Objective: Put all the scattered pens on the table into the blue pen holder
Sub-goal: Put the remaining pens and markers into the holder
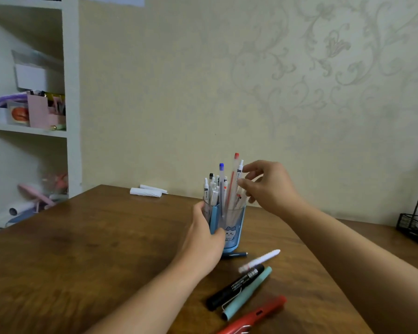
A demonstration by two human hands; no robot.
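— While the left hand (204, 233) wraps the holder (229, 227) from its left side, thumb across the front, where is the right one?

— The right hand (266, 186) is up at the pen tops on the holder's right. Its fingers are loosely spread, the tips touching or just beside the white pen (240, 170) and the red-capped pen (234, 177). Whether it truly pinches one I cannot tell.

— And what remains on the table (82, 249)?

— Near the holder, on its near right: a white pen (260, 261), a black marker (237, 286), a teal pen (247, 294) and a red pen (252, 315), lying close together, partly touching. A dark pen (234, 255) lies right at the holder's foot, perhaps partly under it.

— So what could go wrong?

— The holder looks crowded, with tall pens leaning rightward. I'd judge that a sideways nudge from the right fingers could tip one out, or rock the holder if the left grip slackens. Should that dark pen sit under the base, the holder may stand unevenly. The thick marker may also jam among the packed pens.
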